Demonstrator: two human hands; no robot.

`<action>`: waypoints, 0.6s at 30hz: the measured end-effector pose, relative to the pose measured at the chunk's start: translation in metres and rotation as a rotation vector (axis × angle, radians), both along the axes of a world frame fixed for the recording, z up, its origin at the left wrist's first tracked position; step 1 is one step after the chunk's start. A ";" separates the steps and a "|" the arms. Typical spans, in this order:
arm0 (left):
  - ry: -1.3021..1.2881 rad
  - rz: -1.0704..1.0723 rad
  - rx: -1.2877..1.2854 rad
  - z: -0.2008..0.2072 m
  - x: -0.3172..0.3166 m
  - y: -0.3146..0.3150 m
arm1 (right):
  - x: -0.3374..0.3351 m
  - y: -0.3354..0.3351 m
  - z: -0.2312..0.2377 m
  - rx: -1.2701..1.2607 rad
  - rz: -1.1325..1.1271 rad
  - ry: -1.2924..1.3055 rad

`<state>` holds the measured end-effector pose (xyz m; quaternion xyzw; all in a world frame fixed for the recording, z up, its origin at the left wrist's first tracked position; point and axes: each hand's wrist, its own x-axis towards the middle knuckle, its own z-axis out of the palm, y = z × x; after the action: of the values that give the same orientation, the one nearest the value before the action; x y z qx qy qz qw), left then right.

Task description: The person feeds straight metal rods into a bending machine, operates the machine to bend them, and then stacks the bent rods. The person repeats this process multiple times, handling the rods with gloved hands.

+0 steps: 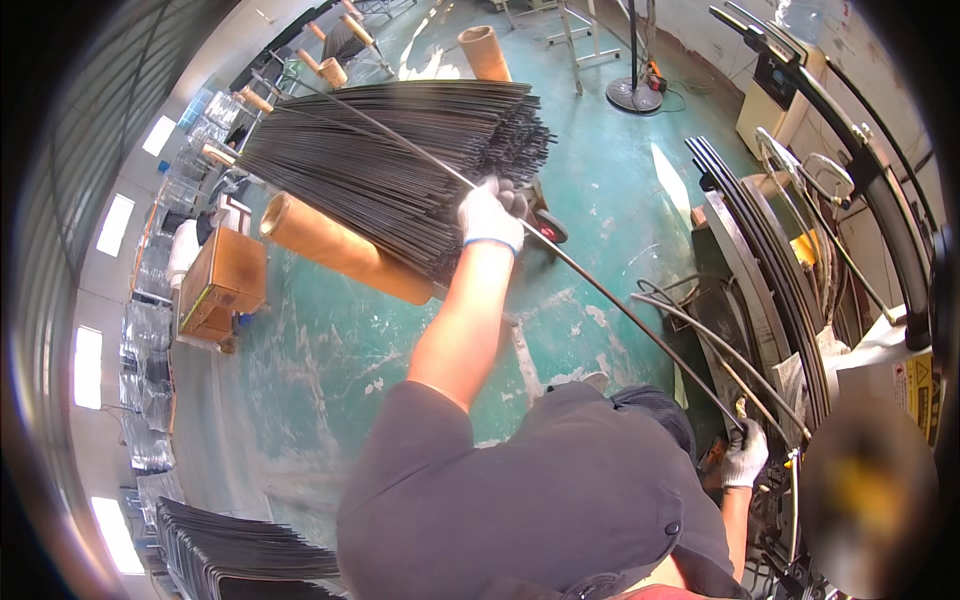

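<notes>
A long, thin dark metal rod (590,278) slants across the view from the far left to the near right. My left hand (490,212), in a white glove with grey fingertips, is closed around its middle, arm stretched forward. Down at the rod's near end, my right hand (745,457), also gloved, grips it beside the machine. Beneath and beyond the left hand lies a large pile of similar dark rods (390,150), their near ends uneven. A red and black round part (549,228) shows just right of the left hand.
Brown cardboard tubes (345,250) flank the pile. A machine with long dark rails (765,265) and looping hoses (700,325) stands close on the right. Another dark bundle (235,550) lies at the lower left. A carton (235,270) and a round stand base (634,95) are farther off.
</notes>
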<state>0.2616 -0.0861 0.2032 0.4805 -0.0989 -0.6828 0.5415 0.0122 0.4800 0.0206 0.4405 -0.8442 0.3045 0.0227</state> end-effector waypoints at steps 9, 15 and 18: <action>0.220 -0.366 -0.003 -0.053 -0.006 0.053 | 0.068 -0.235 0.150 -0.008 0.217 -0.112; 0.379 -0.512 -0.331 -0.049 0.073 -0.067 | 0.123 -0.346 0.197 -0.258 0.694 -0.198; 0.261 -0.395 -0.368 -0.056 0.139 -0.091 | 0.108 -0.297 0.188 0.035 0.752 -0.456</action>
<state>0.4002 -0.1769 0.1476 0.2539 -0.2419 -0.8016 0.4843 0.1206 0.1829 0.2089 0.6391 -0.6134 0.3668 -0.2842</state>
